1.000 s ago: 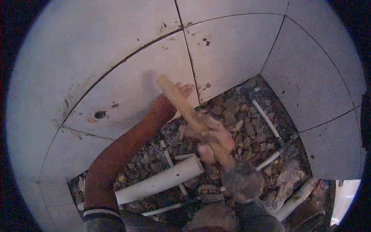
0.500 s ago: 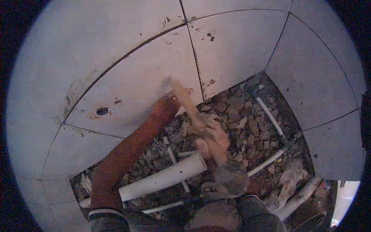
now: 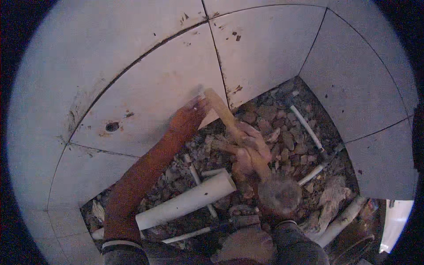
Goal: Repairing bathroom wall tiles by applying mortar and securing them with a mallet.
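My right hand [image 3: 254,148] is closed round the wooden handle of a mallet, smeared by motion. Its rounded grey head [image 3: 280,194] lies toward me, over my right forearm. The far end of the wooden handle [image 3: 218,104] points at the edge of a large white tile [image 3: 154,97], beside my left hand [image 3: 193,112]. That left hand rests at the tile's edge, its fingers partly hidden by the handle and blurred. Whether it grips anything cannot be made out. A pale sliver of tile [image 3: 209,119] shows just below the fingers.
Below the tiles lies a bed of broken rubble [image 3: 289,137]. A thick white pipe [image 3: 187,198] crosses it near my left forearm. Thin white pipes [image 3: 307,126] stand out at the right. A dark hole [image 3: 112,126] pierces the left tile. Crumpled pale material [image 3: 331,196] lies lower right.
My right hand and the mallet have shifted to the right, the grey head moving right and slightly up. My left hand stays at the tile edge. The whole view has shifted slightly.
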Motion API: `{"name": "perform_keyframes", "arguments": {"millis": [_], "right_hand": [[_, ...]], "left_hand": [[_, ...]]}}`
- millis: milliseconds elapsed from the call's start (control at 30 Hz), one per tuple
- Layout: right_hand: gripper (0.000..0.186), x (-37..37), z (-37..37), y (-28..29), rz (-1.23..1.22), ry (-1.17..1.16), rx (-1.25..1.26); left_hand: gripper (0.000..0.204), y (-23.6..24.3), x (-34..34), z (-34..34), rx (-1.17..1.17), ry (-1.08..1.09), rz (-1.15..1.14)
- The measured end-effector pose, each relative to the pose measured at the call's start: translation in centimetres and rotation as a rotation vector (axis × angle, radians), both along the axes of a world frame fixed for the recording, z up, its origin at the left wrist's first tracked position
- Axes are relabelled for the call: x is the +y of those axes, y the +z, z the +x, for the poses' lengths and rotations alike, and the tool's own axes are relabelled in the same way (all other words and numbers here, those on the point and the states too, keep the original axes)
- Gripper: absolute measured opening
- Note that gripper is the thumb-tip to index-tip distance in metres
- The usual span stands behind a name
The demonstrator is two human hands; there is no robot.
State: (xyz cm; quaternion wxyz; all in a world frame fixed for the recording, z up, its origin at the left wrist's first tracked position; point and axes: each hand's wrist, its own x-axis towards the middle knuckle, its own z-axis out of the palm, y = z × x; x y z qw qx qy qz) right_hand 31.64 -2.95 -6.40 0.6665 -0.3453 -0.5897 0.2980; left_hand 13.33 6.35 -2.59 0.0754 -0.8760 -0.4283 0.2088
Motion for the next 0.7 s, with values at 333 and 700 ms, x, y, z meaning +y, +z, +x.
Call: {"name": "perform_keyframes", "arguments": {"millis": [333, 700], "right_hand": [[0.049, -2.0, 0.8, 3.6, -0.572, 0.196, 0.330], [0.042, -0.1, 2.0, -3.4, -0.315, 0.142, 0.215]], "left_hand": [[0.069, -2.5, 0.5, -1.6, -0.137, -0.228, 0.270], [0.061, -1.8, 0.2, -0.6, -0.083, -0.241, 0.245]]}}
